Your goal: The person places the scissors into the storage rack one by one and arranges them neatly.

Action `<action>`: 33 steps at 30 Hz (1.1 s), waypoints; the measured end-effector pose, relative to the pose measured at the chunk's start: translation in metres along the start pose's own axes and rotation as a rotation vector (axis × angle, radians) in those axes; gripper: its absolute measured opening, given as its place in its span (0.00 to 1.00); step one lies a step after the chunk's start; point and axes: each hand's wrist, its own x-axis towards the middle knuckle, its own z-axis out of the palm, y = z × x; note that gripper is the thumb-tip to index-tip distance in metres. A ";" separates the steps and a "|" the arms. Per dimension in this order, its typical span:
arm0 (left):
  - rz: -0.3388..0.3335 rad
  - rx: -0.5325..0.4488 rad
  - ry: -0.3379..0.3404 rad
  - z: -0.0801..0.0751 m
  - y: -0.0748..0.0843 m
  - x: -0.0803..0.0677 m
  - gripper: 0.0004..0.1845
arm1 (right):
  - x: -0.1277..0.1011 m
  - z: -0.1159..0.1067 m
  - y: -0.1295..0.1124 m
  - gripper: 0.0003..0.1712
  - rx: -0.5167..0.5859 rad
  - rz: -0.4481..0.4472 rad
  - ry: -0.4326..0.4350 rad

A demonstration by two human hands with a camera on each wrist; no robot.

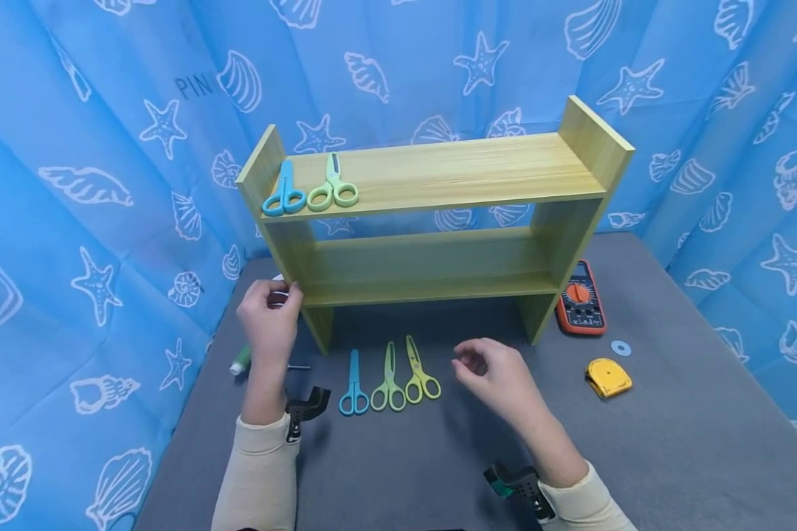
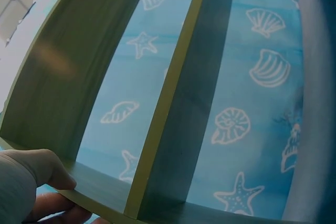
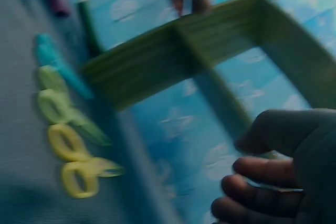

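Note:
A two-tier wooden shelf [image 1: 438,273] stands on the table. My left hand [image 1: 268,317] grips the front edge of its left side panel, the thumb [image 2: 55,171] inside and the fingers outside in the left wrist view. My right hand [image 1: 498,372] hovers before the shelf's right half, fingers loosely curled and holding nothing. On the top board's left end lie blue scissors [image 1: 284,193] and light green scissors [image 1: 333,188]. Before the shelf, blue scissors [image 1: 354,387], green scissors [image 1: 388,383] and yellow scissors [image 1: 420,375] lie in a row, blades toward the shelf.
Right of the shelf lie an orange-and-black multimeter [image 1: 581,302], a pale blue washer-like disc [image 1: 620,348] and a yellow tape measure [image 1: 609,377]. A green item with a whitish end [image 1: 240,361] is partly hidden by my left arm. A blue shell-print curtain [image 1: 398,74] hangs behind.

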 end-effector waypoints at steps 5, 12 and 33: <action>0.039 0.032 0.014 -0.001 -0.001 0.000 0.06 | 0.002 0.038 0.013 0.09 -0.057 0.123 -0.162; 0.044 0.075 0.014 -0.003 0.004 0.001 0.07 | 0.006 0.079 0.025 0.04 -0.131 0.131 -0.199; 0.023 0.069 -0.003 -0.002 0.003 0.003 0.07 | -0.014 -0.005 -0.001 0.00 0.030 0.332 -0.136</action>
